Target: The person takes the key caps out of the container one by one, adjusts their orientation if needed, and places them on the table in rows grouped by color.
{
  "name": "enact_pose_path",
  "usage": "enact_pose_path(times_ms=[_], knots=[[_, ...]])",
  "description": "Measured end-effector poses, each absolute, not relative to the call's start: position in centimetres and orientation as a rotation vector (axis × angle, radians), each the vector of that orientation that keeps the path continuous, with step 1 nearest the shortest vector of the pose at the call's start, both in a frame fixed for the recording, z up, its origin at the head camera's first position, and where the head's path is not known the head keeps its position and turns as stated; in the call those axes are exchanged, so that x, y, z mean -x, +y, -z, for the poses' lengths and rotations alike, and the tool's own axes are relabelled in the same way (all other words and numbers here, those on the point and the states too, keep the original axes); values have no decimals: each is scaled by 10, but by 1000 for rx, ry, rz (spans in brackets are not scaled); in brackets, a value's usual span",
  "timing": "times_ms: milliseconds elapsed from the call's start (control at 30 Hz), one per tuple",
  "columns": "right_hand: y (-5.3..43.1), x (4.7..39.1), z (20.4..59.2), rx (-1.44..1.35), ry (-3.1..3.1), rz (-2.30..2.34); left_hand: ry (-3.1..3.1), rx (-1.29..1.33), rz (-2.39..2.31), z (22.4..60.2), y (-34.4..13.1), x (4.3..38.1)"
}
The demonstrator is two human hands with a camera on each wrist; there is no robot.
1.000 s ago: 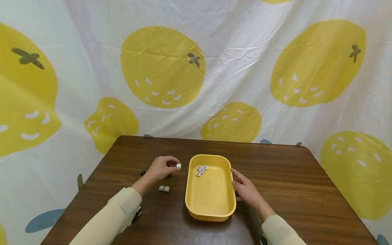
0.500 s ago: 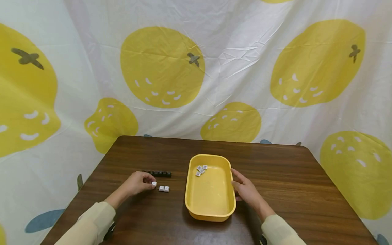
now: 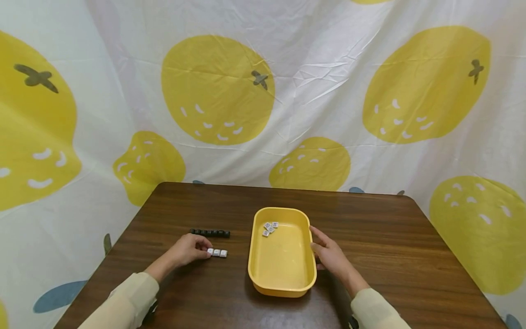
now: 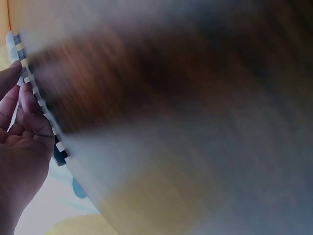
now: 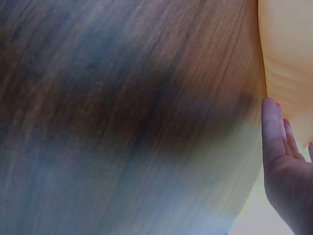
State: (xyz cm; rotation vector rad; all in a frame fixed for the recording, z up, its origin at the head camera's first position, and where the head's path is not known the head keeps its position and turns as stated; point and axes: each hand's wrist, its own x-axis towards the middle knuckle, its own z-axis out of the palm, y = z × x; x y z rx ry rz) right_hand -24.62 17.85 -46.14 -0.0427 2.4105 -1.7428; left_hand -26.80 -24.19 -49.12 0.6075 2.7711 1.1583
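My left hand (image 3: 190, 249) pinches a white keycap (image 3: 210, 252) between thumb and fingertips, at the left end of a short row on the table. Two more white keycaps (image 3: 219, 253) stand to its right in that row. Just behind runs a row of black keycaps (image 3: 211, 233), its left part close to the hand. With fairly straight fingers, my right hand (image 3: 333, 259) touches the right side of a yellow tray (image 3: 281, 292). In the right wrist view, those fingers (image 5: 270, 122) lie along the tray's outer wall (image 5: 286, 54). Several small white keycaps (image 3: 270, 229) lie in the tray's far left corner.
The brown wooden table (image 3: 390, 237) carries everything. Behind it hangs a white curtain (image 3: 312, 105) printed with yellow lemons, reaching the table's back edge. The tray stands right of the keycap rows, with bare tabletop between.
My left hand has moved left and toward me with the white keycap, then slightly right, bringing it up to the other two. The black row came into view. The right hand and tray stay put.
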Motion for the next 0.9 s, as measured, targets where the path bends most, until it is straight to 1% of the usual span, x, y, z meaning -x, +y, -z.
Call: enact_pose_path(times_ms=[267, 567, 733, 900], knots=[[179, 247, 462, 43, 2406, 1742, 2754, -603, -1162, 492, -238, 269], [179, 247, 462, 57, 2376, 1766, 2749, -542, -1176, 490, -241, 269], [179, 247, 462, 56, 2382, 1761, 2759, -515, -1192, 481, -237, 272], [178, 244, 459, 51, 2390, 1759, 2775, -515, -1220, 466, -219, 281]])
